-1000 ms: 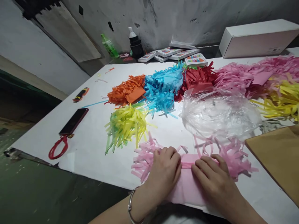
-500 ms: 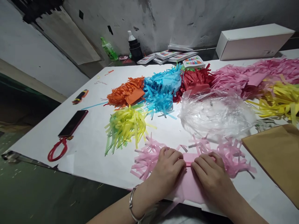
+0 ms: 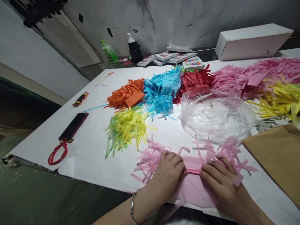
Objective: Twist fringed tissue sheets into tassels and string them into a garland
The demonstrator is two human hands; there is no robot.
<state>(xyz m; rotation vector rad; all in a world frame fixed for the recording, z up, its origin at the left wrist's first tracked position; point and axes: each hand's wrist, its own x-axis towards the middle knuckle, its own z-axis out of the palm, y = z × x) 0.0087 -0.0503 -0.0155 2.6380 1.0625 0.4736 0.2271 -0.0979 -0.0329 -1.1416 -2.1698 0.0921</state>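
Note:
Pink tissue paper (image 3: 193, 188) with fringed ends lies at the table's front edge, and a folded band crosses its middle. My left hand (image 3: 170, 170) curls its fingers over the left part of that fold. On the right part, my right hand (image 3: 217, 173) grips the same fold, its fingers bent over the edge. Pink fringe strips spread out beyond both hands, and one short strip lies against the right hand. The fingertips and thumbs are partly hidden under the hands.
Behind the hands lie a clear plastic bag (image 3: 217, 117), yellow-green fringe (image 3: 127, 126), and orange (image 3: 126, 93), blue (image 3: 162, 87) and red (image 3: 195, 79) bundles. Brown paper (image 3: 276, 156) sits at right, a phone (image 3: 73, 126) at left. A white box (image 3: 250, 43) stands by the wall.
My right hand has slid right along the fold, away from my left hand, so more of the pink band shows between them. The left hand is nearly where it was.

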